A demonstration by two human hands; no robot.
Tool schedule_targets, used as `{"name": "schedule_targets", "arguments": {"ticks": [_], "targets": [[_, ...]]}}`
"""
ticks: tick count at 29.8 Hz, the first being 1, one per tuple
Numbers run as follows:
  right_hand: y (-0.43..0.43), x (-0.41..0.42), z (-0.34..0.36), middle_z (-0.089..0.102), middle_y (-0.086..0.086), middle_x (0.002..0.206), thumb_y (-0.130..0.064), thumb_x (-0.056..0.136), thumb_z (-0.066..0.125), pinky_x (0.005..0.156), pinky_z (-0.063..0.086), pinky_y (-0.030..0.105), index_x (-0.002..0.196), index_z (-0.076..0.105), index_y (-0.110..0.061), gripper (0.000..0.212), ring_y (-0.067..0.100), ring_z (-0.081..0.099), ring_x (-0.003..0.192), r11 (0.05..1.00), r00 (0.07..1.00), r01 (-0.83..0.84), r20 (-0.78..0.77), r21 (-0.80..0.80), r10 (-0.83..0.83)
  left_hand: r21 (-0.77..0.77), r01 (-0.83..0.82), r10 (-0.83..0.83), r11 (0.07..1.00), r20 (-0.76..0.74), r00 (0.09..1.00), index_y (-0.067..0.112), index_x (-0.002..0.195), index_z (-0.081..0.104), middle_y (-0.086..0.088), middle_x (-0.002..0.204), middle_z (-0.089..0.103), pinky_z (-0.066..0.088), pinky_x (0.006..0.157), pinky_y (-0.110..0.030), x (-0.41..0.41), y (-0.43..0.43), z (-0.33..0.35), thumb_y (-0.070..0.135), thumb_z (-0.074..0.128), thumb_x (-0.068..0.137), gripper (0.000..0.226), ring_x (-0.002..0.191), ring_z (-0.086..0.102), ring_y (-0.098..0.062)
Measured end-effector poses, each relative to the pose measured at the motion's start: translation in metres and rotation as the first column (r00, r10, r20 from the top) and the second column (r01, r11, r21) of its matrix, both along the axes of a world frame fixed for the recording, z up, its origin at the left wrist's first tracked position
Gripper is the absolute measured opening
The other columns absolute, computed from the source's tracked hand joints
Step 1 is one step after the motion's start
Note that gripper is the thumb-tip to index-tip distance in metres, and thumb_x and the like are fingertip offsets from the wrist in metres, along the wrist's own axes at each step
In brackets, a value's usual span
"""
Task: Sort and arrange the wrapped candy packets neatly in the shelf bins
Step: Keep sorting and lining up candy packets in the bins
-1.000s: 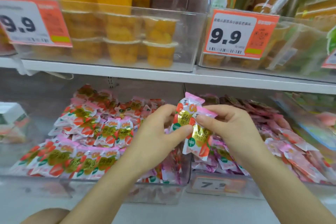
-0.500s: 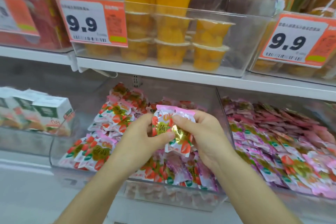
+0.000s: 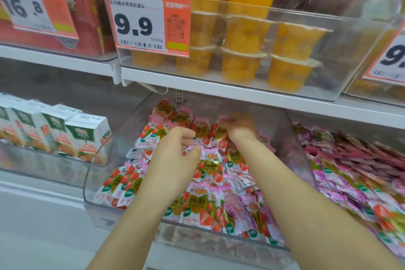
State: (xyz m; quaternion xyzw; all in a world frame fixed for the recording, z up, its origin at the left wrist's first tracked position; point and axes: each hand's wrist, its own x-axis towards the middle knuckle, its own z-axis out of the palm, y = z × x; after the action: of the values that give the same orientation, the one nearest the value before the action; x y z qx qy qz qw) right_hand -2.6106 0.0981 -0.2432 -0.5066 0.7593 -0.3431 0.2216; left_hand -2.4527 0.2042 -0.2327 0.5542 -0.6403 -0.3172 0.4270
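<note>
My right grip [image 3: 240, 127] has reached above frame centre, too blurred to tell its state; my left grip [image 3: 175, 153] pinches a packet [image 3: 211, 166], probably to straighten it.

Candy packets [image 3: 206, 166] in bin [image 3: 219, 245], cartons [image 3: 85, 138] left.

I count three price tags [image 3: 151, 22] along the front of the upper shelf [image 3: 241, 92], the one at the right edge cut off. Behind the middle tag I make out about ten orange fruit cups [image 3: 243, 35], stacked. On the lower shelf [image 3: 32, 204] sit three clear bins [image 3: 92, 184]. Four juice cartons [image 3: 87, 138] show in the left one. The candy packets [image 3: 208, 166] in the other two are too many to count.
</note>
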Motion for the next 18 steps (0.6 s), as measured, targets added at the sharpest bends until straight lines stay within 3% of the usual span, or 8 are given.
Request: {"name": "schedule_targets", "arguments": {"ticks": [2,5,8,12,13,15,18], "targets": [[-0.001,-0.002,0.002,0.069,0.008,0.094,-0.032,0.091,0.056,0.071,0.054,0.033,0.101,0.067,-0.013,0.024,0.025,0.066,0.076,0.998,0.999,-0.022,-0.028,-0.054,0.021,0.005,-0.005,0.005,1.000,0.000,1.000,0.024,0.116,0.050,0.009,0.110,0.054,0.044,0.090,-0.026,0.001,-0.001,0.000,0.019,0.054,0.092,0.025,0.103,0.052,-0.006],[0.004,-0.003,0.002,0.062,0.008,0.117,-0.025,0.091,0.055,0.080,0.050,0.033,0.119,0.059,-0.015,0.029,0.027,0.062,0.098,0.992,0.997,-0.008,-0.072,-0.129,-0.001,0.002,0.004,-0.004,1.000,0.005,1.000,0.023,0.118,0.049,0.008,0.112,0.054,0.043,0.087,-0.024,0.000,0.000,0.000,0.019,0.053,0.092,0.026,0.103,0.052,-0.006],[0.023,-0.007,-0.001,0.058,0.005,0.125,-0.009,0.090,0.049,0.085,0.052,0.038,0.121,0.058,-0.020,0.034,0.028,0.059,0.106,0.976,0.976,-0.094,-0.213,-0.199,0.050,-0.002,0.005,-0.005,1.000,0.008,1.000,0.023,0.119,0.049,0.008,0.112,0.054,0.042,0.087,-0.024,0.000,0.000,-0.001,0.018,0.053,0.093,0.027,0.103,0.052,-0.006],[0.037,0.003,-0.005,0.055,0.000,0.135,-0.001,0.091,0.037,0.092,0.050,0.039,0.131,0.054,-0.027,0.050,0.023,0.057,0.114,0.926,0.836,-0.373,-0.411,0.059,0.363,-0.016,0.007,-0.006,1.000,0.008,1.000,0.020,0.118,0.051,0.007,0.111,0.055,0.043,0.091,-0.027,-0.005,-0.001,0.000,0.015,0.053,0.092,0.026,0.103,0.052,-0.008],[0.038,0.004,-0.005,0.053,0.001,0.137,0.002,0.090,0.035,0.096,0.048,0.040,0.134,0.051,-0.025,0.053,0.023,0.054,0.119,0.903,0.810,-0.414,-0.407,0.113,0.422,-0.017,0.010,-0.010,1.000,0.007,1.000,0.019,0.117,0.051,0.006,0.110,0.055,0.043,0.091,-0.027,-0.007,0.000,0.000,0.014,0.053,0.092,0.026,0.102,0.052,-0.008],[0.044,-0.001,0.006,0.053,0.004,0.137,0.006,0.089,0.033,0.097,0.047,0.039,0.136,0.047,-0.021,0.056,0.023,0.055,0.118,0.905,0.859,-0.418,-0.289,0.080,0.422,-0.017,0.024,-0.024,1.000,0.008,1.000,0.017,0.117,0.051,0.006,0.109,0.055,0.042,0.091,-0.025,-0.012,0.001,0.001,0.012,0.052,0.092,0.025,0.102,0.052,-0.010],[0.076,-0.020,0.036,0.061,0.002,0.125,0.008,0.089,0.033,0.094,0.043,0.020,0.131,0.052,-0.014,0.051,0.015,0.056,0.114,0.928,0.925,-0.354,-0.189,-0.112,0.330,-0.029,0.045,-0.045,0.999,0.006,0.999,0.016,0.116,0.052,0.004,0.109,0.055,0.040,0.089,-0.024,-0.018,0.001,0.002,0.010,0.052,0.092,0.025,0.101,0.052,-0.010]]}}
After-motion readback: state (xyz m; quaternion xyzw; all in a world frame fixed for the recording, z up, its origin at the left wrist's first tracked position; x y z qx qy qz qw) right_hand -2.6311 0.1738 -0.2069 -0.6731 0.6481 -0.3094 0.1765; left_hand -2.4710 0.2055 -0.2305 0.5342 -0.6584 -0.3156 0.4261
